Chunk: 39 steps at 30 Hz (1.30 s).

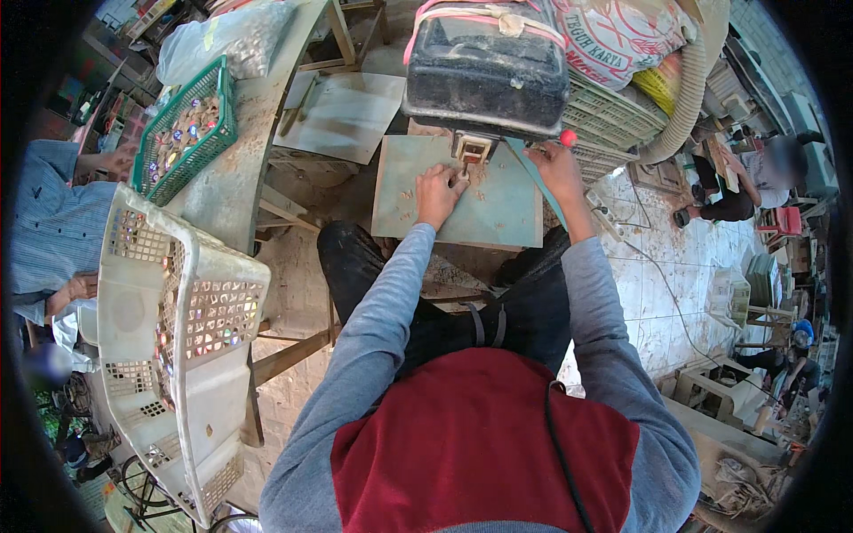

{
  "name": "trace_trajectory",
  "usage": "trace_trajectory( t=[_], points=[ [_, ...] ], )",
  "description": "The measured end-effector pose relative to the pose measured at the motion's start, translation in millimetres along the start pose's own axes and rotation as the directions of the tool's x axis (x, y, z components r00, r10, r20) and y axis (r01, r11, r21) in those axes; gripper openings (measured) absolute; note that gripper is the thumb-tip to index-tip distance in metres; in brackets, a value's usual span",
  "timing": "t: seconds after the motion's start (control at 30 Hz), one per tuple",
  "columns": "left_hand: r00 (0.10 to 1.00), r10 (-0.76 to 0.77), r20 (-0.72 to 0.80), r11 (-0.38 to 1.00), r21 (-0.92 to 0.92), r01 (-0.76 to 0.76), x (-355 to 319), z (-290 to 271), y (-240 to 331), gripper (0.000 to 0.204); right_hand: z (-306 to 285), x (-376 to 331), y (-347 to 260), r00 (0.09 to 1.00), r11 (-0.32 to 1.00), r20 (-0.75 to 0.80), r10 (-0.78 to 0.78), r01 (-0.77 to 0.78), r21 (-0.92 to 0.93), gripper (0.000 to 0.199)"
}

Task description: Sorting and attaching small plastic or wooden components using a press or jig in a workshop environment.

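A black, dust-covered machine (484, 67) stands in front of me, with pink bands tied across its top and a small tan wooden block or holder (473, 147) at its lower front. Just below that, my left hand (437, 195) pinches a small wooden piece (464, 174) over the pale green board (502, 222). My right hand (558, 173) is raised beside the machine, fingers curled, directly under a red ball knob (568, 138). A teal strip (544, 191) runs along that hand and wrist. What its fingers hold is hidden.
Wood chips lie on the board. At left, a table (213, 191) bears a green basket (155, 178) of small pieces and a plastic bag (231, 44); a white crate (191, 391) stands nearer. A ribbed hose (689, 98) and sacks (617, 40) are right. Other people (53, 213) sit nearby.
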<state>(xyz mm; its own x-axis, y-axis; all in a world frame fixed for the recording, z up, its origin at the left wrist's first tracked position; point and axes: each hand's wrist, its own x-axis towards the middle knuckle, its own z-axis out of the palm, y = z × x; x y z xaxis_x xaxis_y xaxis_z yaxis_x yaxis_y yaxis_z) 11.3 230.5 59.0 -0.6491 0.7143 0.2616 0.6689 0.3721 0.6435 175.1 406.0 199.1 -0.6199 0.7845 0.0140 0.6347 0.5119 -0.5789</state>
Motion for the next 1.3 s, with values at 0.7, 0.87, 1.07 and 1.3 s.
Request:
trace_trajectory(
  t=[0.7,0.87,1.07,1.3],
  points=[
    [0.996,0.037,-0.076,0.997,-0.058,-0.041,1.7,4.6,-3.7,0.024,19.4,19.0,5.6,0.963,0.982,-0.229,-0.141,0.106,-0.159,0.035],
    [0.997,0.039,-0.068,0.997,-0.062,-0.043,1.4,2.1,-2.7,0.025,25.9,34.9,8.9,0.925,0.969,-0.322,-0.203,0.142,-0.204,0.032],
    [0.999,0.02,-0.031,0.998,-0.05,-0.022,2.4,-1.2,-1.5,0.025,16.6,61.5,8.9,0.809,0.927,-0.456,-0.371,0.298,-0.227,0.031],
    [0.996,0.044,-0.073,0.994,-0.093,-0.051,1.4,2.8,-4.5,0.028,14.6,64.6,5.4,0.731,0.894,-0.514,-0.449,0.37,-0.253,0.034]
  ],
)
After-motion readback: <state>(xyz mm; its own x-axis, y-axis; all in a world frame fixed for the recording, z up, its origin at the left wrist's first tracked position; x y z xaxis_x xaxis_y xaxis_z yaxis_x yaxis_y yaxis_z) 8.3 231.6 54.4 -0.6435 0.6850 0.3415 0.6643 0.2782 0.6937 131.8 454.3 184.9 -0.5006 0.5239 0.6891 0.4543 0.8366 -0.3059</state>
